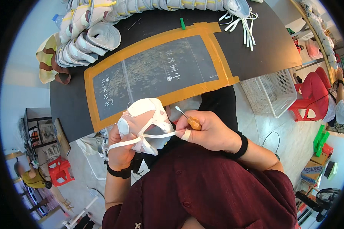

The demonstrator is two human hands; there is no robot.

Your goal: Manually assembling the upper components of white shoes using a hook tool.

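Note:
A pale pink and white shoe upper [143, 114] is held up over my lap, near the table's front edge. My left hand [120, 150] is closed round its lower left side, with a white lace end lying across the fingers. The white lace [158, 135] crosses the upper and runs taut to my right hand [212, 131], which pinches it between thumb and finger. That same hand grips an awl-like tool [194, 123] with an amber handle, its thin metal shank pointing up and left. Loose threads stick out at the upper's top edge.
A dark table [256, 57] carries a sheet edged with orange tape [160, 104]. Stacked shoe uppers [88, 42] line its far side, beside loose white laces [248, 30] and a green clip-like piece [182, 24]. A white crate [271, 93] stands right; other people sit farther off.

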